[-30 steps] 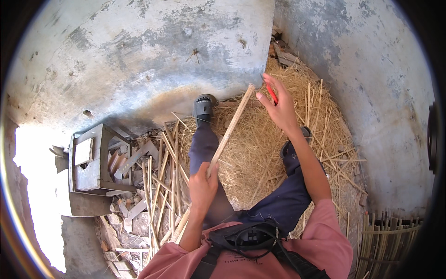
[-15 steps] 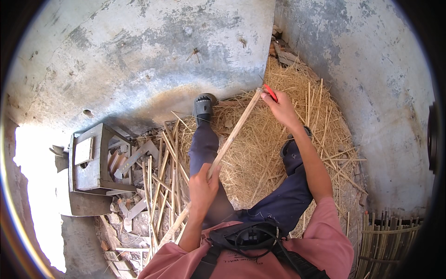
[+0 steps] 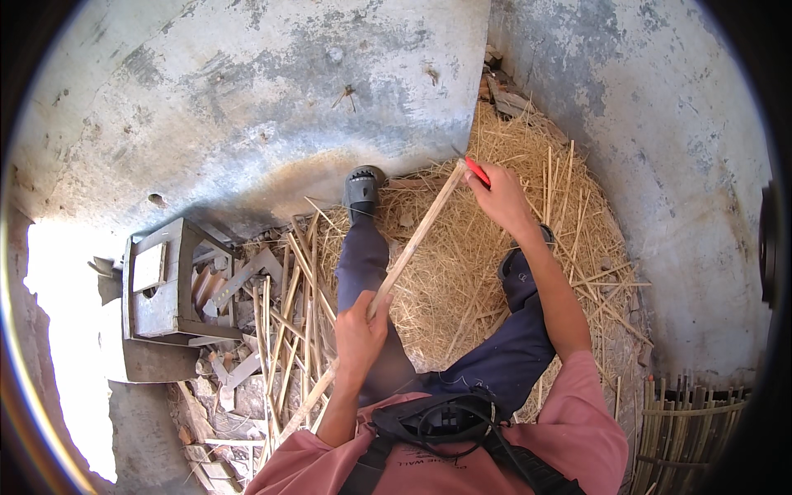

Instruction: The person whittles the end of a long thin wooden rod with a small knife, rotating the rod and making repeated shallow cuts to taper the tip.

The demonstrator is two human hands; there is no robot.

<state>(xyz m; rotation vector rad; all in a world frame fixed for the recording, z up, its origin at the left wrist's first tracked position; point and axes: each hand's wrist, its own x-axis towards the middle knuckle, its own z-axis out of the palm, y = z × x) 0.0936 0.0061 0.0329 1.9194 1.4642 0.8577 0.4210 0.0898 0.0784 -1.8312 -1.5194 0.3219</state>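
Note:
A long, pale strip of split bamboo or wood [image 3: 422, 231] slants from my lap up to the far right. My left hand [image 3: 360, 337] is closed around it at about mid-length, over my left thigh. At its far end, my right hand [image 3: 500, 200] grips a small knife with a red handle [image 3: 477, 172]. The thin dark blade points up and left, past the tip of the strip. My right fingers are right beside that tip; whether they also touch the strip is hard to make out.
Dry straw-like shavings [image 3: 450, 289] cover the floor between my legs. Several loose strips [image 3: 289, 330] lie on the left, beside a worn wooden box [image 3: 165, 280] and rubble. A slatted basket [image 3: 689, 437] stands at lower right. Weathered walls [image 3: 247, 82] rise ahead and right.
My right hand has shifted slightly and turned the knife, so its blade now shows farther left of the strip's tip. My left hand and the strip are nearly unmoved.

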